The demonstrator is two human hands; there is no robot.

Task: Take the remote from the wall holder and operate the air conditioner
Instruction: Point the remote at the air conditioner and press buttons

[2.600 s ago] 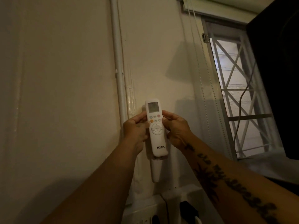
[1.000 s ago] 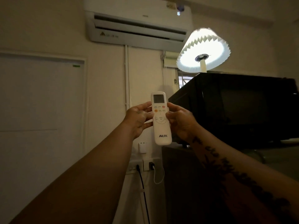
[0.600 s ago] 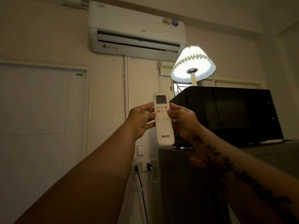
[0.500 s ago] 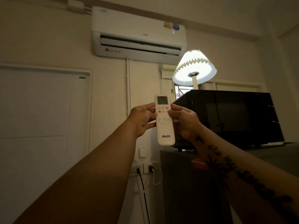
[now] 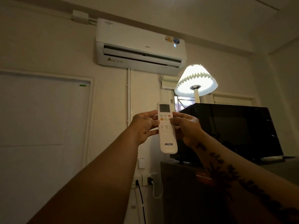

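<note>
I hold a white AUX remote (image 5: 167, 139) upright in front of me with both hands. My left hand (image 5: 143, 126) grips its left edge, thumb near the upper buttons. My right hand (image 5: 186, 126) grips the right edge, its thumb resting on the small buttons below the screen. The white air conditioner (image 5: 139, 44) hangs high on the wall above, its flap open and a lit digit showing at its right end. The white wall holder (image 5: 141, 162) is low on the wall, below my left hand.
A lit lamp (image 5: 196, 81) with a pleated shade stands behind a black microwave (image 5: 234, 130) on a dark cabinet at the right. A white panel (image 5: 43, 126) fills the wall on the left. Sockets with plugged cables (image 5: 144, 181) sit low on the wall.
I lifted the remote out of the wall holder and stepped back. My view tilted up, bringing the whole air conditioner into view; a lit digit now shows on it.
</note>
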